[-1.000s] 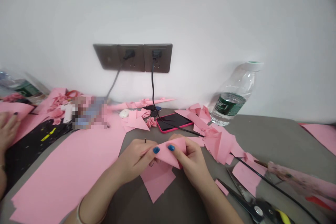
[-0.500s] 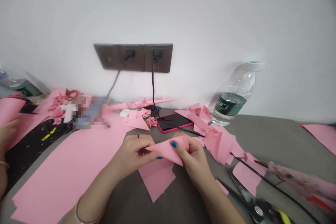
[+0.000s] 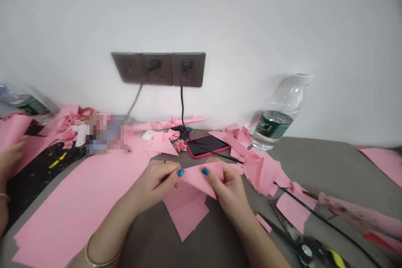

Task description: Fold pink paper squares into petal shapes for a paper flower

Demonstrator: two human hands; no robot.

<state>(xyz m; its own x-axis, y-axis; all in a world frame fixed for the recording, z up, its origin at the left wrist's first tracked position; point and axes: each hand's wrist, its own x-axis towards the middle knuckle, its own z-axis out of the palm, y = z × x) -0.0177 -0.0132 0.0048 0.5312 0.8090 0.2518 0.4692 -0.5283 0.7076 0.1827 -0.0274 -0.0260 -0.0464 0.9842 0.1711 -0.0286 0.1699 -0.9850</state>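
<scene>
Between my two hands is a folded piece of pink paper (image 3: 196,176), raised a little above the grey table. My right hand (image 3: 230,184) grips its right part, the thumb with a blue nail lying flat across the front. At the paper's left corner, my left hand (image 3: 161,182) pinches with thumb and forefinger; the other fingers are curled out of sight. Below the held piece lie flat pink paper squares (image 3: 186,213), partly covered by it. A large stack of pink sheets (image 3: 72,201) reaches under my left forearm.
A phone (image 3: 207,146) with a pink case lies behind my hands. Folded pink pieces (image 3: 262,171) and a water bottle (image 3: 273,117) stand to the right, with scissors (image 3: 301,243) at the front. A black cable crosses the table. Another person's hand (image 3: 11,161) holds pink paper at far left.
My left thumb has moved up and left from the paper's lower front to its left corner. My right hand keeps its grip. The view has shifted very slightly.
</scene>
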